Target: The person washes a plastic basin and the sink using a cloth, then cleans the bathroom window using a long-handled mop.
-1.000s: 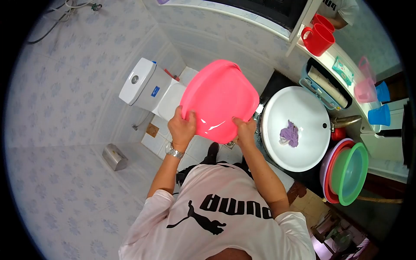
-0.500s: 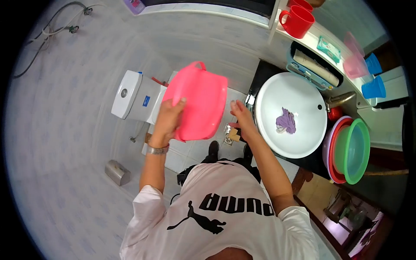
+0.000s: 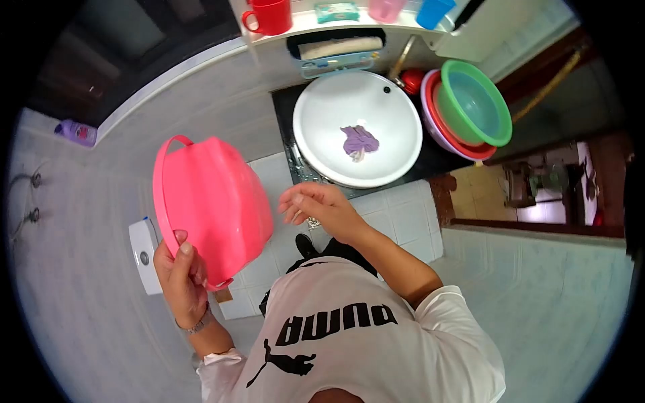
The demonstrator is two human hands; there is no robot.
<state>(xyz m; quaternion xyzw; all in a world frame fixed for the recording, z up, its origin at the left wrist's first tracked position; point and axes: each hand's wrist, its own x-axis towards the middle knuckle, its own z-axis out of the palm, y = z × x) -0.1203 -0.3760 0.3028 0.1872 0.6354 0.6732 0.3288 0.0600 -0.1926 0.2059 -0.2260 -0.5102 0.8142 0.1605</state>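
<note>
My left hand [image 3: 183, 275] grips the rim of a pink plastic basin [image 3: 218, 201] at its lower left, thumb over the edge. The basin is held up and tilted, with a loop handle at its top. Just right of it, my right hand [image 3: 321, 207] hangs in the air, fingers loosely spread and holding nothing. Beyond that hand, a crumpled purple cloth [image 3: 361, 140] lies inside the white washbasin [image 3: 316, 111].
Stacked green [image 3: 500, 124], red and purple basins stand right of the washbasin on the black counter [image 3: 285, 111]. A red mug [image 3: 272, 17] and blue cup [image 3: 433, 12] sit on the shelf above. The toilet cistern [image 3: 142, 255] is at left, a purple bottle [image 3: 77, 132] on the ledge.
My view has turned right toward the washbasin. The pink basin has been tilted in my left hand, so its loop handle and edge face differently. My right hand remains free beside it.
</note>
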